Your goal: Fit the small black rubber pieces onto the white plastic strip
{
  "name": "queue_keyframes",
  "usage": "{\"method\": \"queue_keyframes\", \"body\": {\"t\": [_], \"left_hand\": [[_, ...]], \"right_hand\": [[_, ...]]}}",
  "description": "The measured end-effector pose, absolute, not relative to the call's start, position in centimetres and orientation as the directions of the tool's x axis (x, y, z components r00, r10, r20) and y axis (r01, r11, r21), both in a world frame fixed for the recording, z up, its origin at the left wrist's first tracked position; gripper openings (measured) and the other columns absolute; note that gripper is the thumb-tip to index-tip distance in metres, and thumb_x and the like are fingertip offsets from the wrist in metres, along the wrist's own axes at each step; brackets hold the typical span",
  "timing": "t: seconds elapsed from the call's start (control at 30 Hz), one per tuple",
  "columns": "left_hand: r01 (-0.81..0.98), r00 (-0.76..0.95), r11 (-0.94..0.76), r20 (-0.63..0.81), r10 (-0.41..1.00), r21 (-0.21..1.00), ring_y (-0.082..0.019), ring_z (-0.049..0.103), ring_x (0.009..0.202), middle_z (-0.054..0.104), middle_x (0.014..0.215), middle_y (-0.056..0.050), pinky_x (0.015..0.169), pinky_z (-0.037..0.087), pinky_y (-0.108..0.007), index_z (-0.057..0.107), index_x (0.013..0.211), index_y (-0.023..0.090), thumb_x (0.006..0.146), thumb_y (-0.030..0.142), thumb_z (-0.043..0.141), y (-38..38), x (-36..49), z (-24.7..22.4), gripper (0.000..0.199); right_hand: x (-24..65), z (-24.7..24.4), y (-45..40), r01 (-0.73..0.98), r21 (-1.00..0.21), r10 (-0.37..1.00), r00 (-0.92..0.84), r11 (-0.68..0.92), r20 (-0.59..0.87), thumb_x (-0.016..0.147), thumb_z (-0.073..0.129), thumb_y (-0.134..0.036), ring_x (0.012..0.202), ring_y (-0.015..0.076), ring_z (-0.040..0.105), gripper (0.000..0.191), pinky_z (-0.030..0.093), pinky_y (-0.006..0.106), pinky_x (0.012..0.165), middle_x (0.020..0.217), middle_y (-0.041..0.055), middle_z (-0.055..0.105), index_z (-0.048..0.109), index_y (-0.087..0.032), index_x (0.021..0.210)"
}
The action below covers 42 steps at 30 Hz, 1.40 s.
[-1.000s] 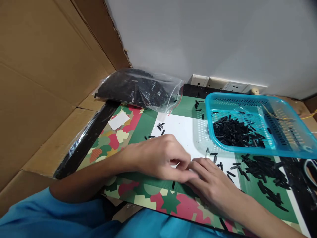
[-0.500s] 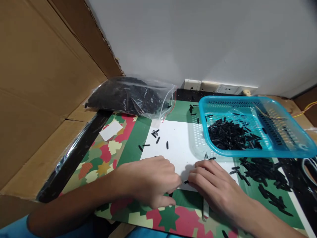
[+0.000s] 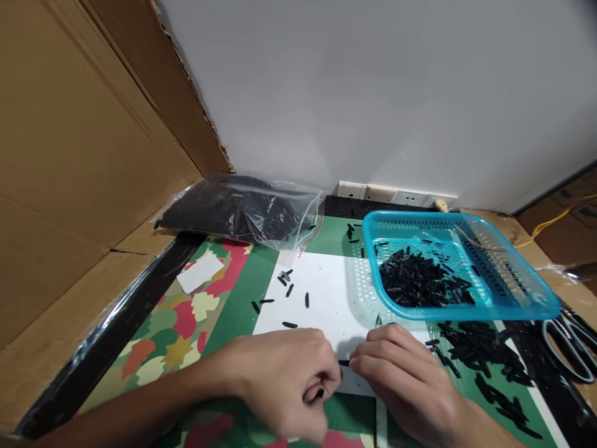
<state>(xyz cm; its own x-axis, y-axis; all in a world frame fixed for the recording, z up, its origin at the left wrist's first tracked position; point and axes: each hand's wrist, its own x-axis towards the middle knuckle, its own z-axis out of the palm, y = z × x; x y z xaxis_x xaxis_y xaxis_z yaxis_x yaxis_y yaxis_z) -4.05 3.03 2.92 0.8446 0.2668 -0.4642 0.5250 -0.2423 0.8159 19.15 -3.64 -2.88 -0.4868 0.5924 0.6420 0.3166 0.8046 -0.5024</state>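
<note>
A small black piece (image 3: 344,362) lies on the white sheet (image 3: 329,298) between my hands, its right end at the fingertips of my right hand (image 3: 410,379). The fingers of that hand are bent and pressed together. My left hand (image 3: 291,379) is curled at the sheet's near edge, with a dark bit showing inside the curl. A slim pale tool (image 3: 381,423) lies partly under my right hand, its pointed tip showing beyond the knuckles. Several loose black pieces (image 3: 290,290) are scattered on the sheet's left part.
A blue basket (image 3: 466,313) holding many black pieces stands at the right, with a pile of black pieces (image 3: 485,348) in front. Scissors (image 3: 566,348) lie far right. A clear bag (image 3: 237,208) of dark material rests at the back left, near a cardboard wall (image 3: 93,155).
The view has tilted up, so the table sits lower in the picture. My left hand has turned, showing its curled thumb and finger. The small black piece between the hands shows more clearly.
</note>
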Motion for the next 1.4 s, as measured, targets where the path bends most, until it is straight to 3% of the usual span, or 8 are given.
{"method": "queue_keyframes", "body": {"t": [0.1,0.17,0.37,0.47,0.7,0.87,1.07,1.4], "left_hand": [[0.340,0.870,0.173,-0.379,0.316,0.924,-0.012,0.033,0.051,0.037,0.055,0.003,0.047,0.025,-0.027,0.043,0.059,0.021,0.080,0.024,0.053,3.4,-4.0,1.5,0.023],[0.208,0.898,0.463,-0.356,0.260,0.862,-0.009,0.023,0.045,0.031,0.052,0.005,0.042,0.016,-0.026,0.037,0.056,0.022,0.083,0.028,0.054,3.3,-3.9,0.2,0.032],[-0.165,0.893,0.737,-0.218,0.394,0.656,-0.006,0.018,0.036,0.028,0.046,0.007,0.036,0.008,-0.022,0.039,0.056,0.022,0.079,0.025,0.055,2.6,-3.5,-2.1,0.028],[-0.264,0.884,0.768,-0.172,0.435,0.584,-0.007,0.020,0.036,0.032,0.044,0.005,0.035,0.012,-0.022,0.045,0.054,0.020,0.069,0.026,0.053,2.7,-3.4,-2.2,0.018],[-0.154,0.884,0.716,-0.229,0.408,0.681,-0.004,0.023,0.039,0.032,0.051,0.009,0.038,0.013,-0.019,0.051,0.068,0.017,0.092,0.033,0.069,2.5,-3.1,-2.2,0.034],[-0.095,0.858,0.644,-0.265,0.440,0.759,-0.003,0.020,0.043,0.028,0.055,0.014,0.041,0.018,-0.014,0.051,0.084,0.020,0.104,0.037,0.068,2.0,-2.8,-1.9,0.032],[-0.080,0.849,0.682,-0.309,0.429,0.727,-0.001,0.027,0.048,0.055,0.079,0.004,0.042,0.018,-0.014,0.055,0.093,0.018,0.099,0.040,0.074,1.8,-2.7,-1.8,0.030],[-0.109,0.858,0.666,-0.268,0.438,0.738,-0.002,0.021,0.047,0.034,0.061,0.013,0.043,0.017,-0.014,0.055,0.091,0.018,0.102,0.036,0.072,1.8,-2.7,-1.6,0.027]], "right_hand": [[19.5,-2.5,-3.6,0.270,-0.610,0.663,-0.402,0.745,0.631,0.101,0.056,0.002,0.089,0.0213,0.068,0.025,0.058,0.035,0.078,0.097,0.0112,0.075,0.068,-0.012,0.117],[19.7,-2.1,-3.6,0.254,-0.677,0.719,-0.348,0.690,0.602,0.098,0.058,0.005,0.088,0.0208,0.069,0.028,0.059,0.034,0.078,0.096,0.0093,0.075,0.069,-0.014,0.115],[19.9,-1.7,-3.8,0.168,-0.852,0.859,-0.240,0.495,0.452,0.097,0.070,-0.003,0.089,0.0184,0.075,0.023,0.060,0.032,0.082,0.096,0.0037,0.079,0.074,-0.022,0.110],[19.8,-1.7,-4.2,0.149,-0.905,0.904,-0.228,0.399,0.361,0.097,0.072,-0.007,0.085,0.0166,0.076,0.021,0.060,0.028,0.077,0.095,0.0018,0.080,0.075,-0.024,0.108],[19.6,-1.7,-4.7,0.112,-0.970,0.965,-0.176,0.215,0.193,0.100,0.072,-0.015,0.074,0.0123,0.070,0.009,0.057,0.023,0.069,0.087,-0.0003,0.075,0.074,-0.024,0.103],[19.4,-1.4,-4.7,0.022,-0.986,0.973,-0.166,0.164,0.159,0.100,0.073,-0.014,0.079,0.0107,0.072,0.023,0.060,0.020,0.073,0.099,-0.0001,0.075,0.071,-0.027,0.119],[19.4,-1.6,-4.7,0.003,-0.990,0.969,-0.206,0.140,0.137,0.102,0.071,-0.015,0.083,0.0103,0.073,0.025,0.059,0.019,0.076,0.097,-0.0009,0.075,0.069,-0.029,0.123],[20.0,-2.0,-4.5,0.109,-0.973,0.961,-0.210,0.203,0.177,0.100,0.075,-0.016,0.085,0.0110,0.070,0.021,0.058,0.020,0.079,0.098,-0.0015,0.075,0.072,-0.028,0.116]]}}
